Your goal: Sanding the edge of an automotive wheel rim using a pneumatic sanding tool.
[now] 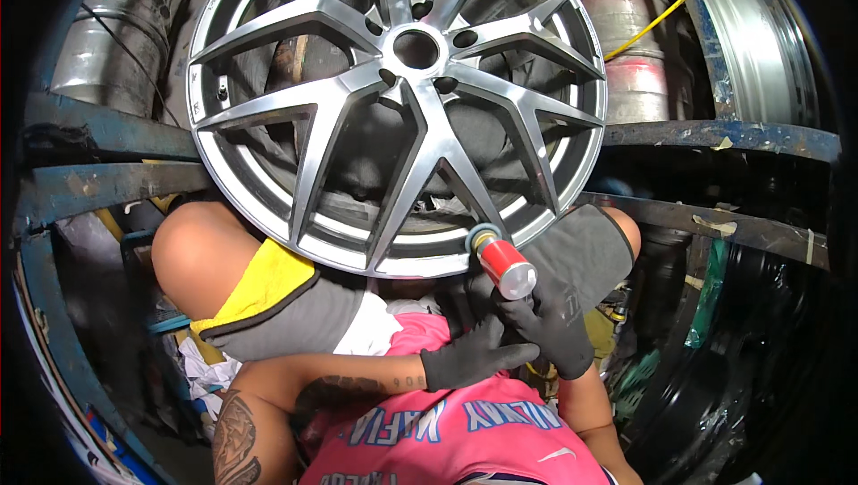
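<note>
A large silver alloy wheel rim (420, 127) with split spokes leans in front of me, its lower edge by my knees. My right hand (559, 324), in a dark grey glove, is closed round a small power sander (505, 266) with a red body and a silver end cap. The sander's round pad touches or nearly touches the rim's lower right lip; the contact is too small to tell. My left hand (474, 358), gloved alike, lies across my front beside the right hand, fingers stretched toward the right. Part of its thumb side merges with the dark tool area.
Blue metal frame bars (107, 136) run on both sides. Metal drums (130, 20) stand behind at left, red-stained ones (630, 38) at right. Another silver wheel (773, 47) sits far right, near a yellow hose (675, 4). A yellow cloth (259, 293) lies on my left thigh.
</note>
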A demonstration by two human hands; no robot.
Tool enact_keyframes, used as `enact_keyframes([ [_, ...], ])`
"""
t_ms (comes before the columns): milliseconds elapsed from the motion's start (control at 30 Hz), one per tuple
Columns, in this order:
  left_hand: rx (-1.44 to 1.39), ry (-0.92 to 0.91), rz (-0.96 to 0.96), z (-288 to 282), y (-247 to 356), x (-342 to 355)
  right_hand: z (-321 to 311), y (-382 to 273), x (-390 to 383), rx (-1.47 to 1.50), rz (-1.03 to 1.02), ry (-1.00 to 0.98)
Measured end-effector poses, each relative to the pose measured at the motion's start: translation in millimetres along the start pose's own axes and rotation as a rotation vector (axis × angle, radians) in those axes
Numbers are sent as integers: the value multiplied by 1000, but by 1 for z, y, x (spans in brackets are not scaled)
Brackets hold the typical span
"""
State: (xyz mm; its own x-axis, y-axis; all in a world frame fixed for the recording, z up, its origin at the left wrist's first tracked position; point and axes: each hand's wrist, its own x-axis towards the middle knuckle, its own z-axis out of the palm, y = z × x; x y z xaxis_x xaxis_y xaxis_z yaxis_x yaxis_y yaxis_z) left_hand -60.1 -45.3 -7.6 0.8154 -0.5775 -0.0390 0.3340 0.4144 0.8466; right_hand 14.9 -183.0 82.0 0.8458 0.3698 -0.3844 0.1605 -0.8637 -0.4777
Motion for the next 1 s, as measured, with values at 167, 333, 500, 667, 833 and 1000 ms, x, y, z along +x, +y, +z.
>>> enact_keyframes([
  [167, 59, -97, 52, 2, -23, 1, -11, -5, 8, 160, 9, 27],
  [333, -348, -50, -76, -4, 2, 4, -14, -6, 30, 352, -20, 20],
  [500, -252, -121, -102, -9, -5, -1, -21, -13, 25, 487, 47, -97],
  [667, -171, -157, -165, -1, -15, -2, -4, -8, -11, 129, -32, 81],
  [833, 12, -92, -182, -3, -36, -18, 9, -4, -8, 226, -71, 115],
  [1000, -186, -49, -377, -1, -20, -9, 12, 8, -4, 267, -95, 178],
])
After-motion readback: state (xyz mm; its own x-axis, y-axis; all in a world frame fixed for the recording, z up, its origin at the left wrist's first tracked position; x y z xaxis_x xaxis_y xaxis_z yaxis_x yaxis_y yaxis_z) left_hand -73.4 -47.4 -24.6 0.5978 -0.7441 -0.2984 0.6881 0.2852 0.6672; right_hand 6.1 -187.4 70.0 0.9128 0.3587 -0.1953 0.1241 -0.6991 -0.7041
